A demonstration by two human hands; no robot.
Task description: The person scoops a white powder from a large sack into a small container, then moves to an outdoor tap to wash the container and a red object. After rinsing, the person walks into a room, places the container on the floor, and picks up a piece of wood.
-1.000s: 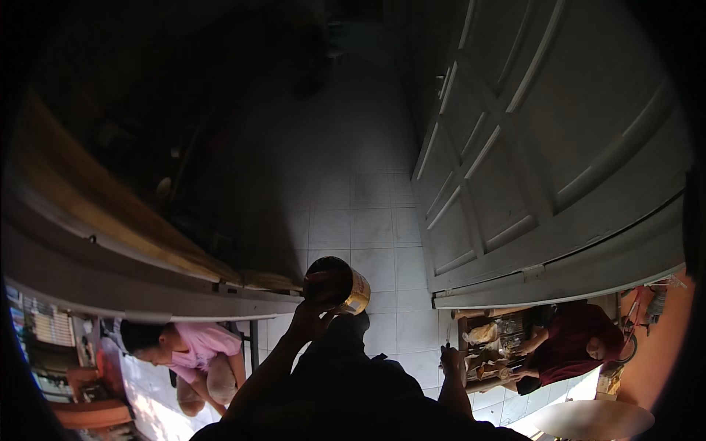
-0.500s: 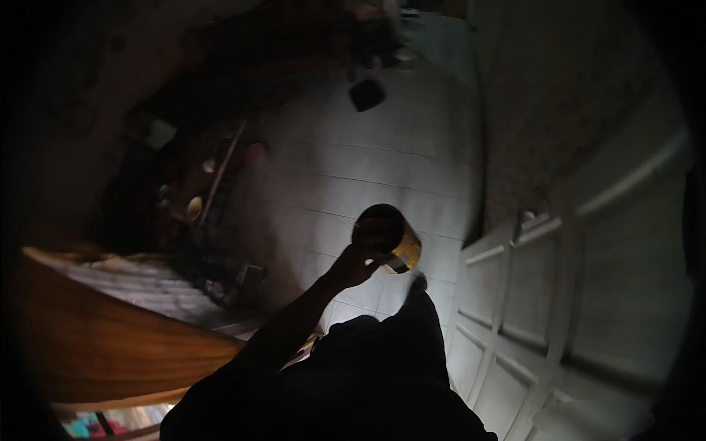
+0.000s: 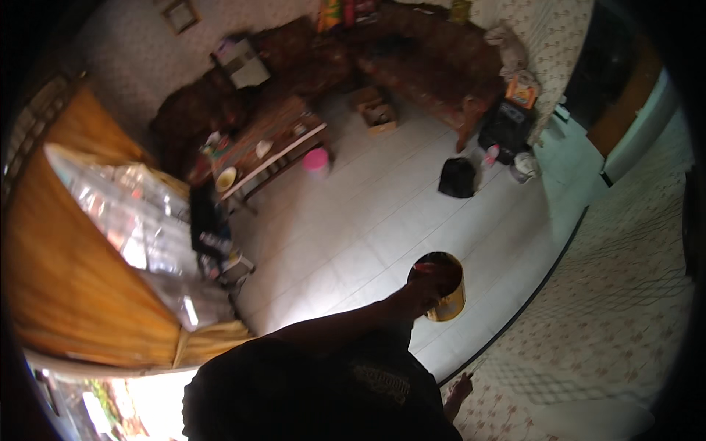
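My left hand [image 3: 425,292] grips the near rim of a round yellow can [image 3: 448,307] and carries it above the tiled floor. The can is tilted so that its dark mouth faces up toward me. A small reddish patch shows at the mouth, too dark to name. At my right side, low by the patterned wall, hangs my right hand [image 3: 461,384], with a fingertip standing apart and nothing visible in it.
Ahead left stands a low table [image 3: 272,147] with a yellow bowl [image 3: 226,178], beside a pink bucket [image 3: 316,160]. Dark sofas [image 3: 419,55] line the far walls. On the floor lie a cardboard box [image 3: 379,117] and a black object [image 3: 457,178]. Orange curtains [image 3: 81,242] hang left.
The view has brightened and swung away from the white door, which is out of sight. The can, still in my left hand, appears further right. My right hand has come into view.
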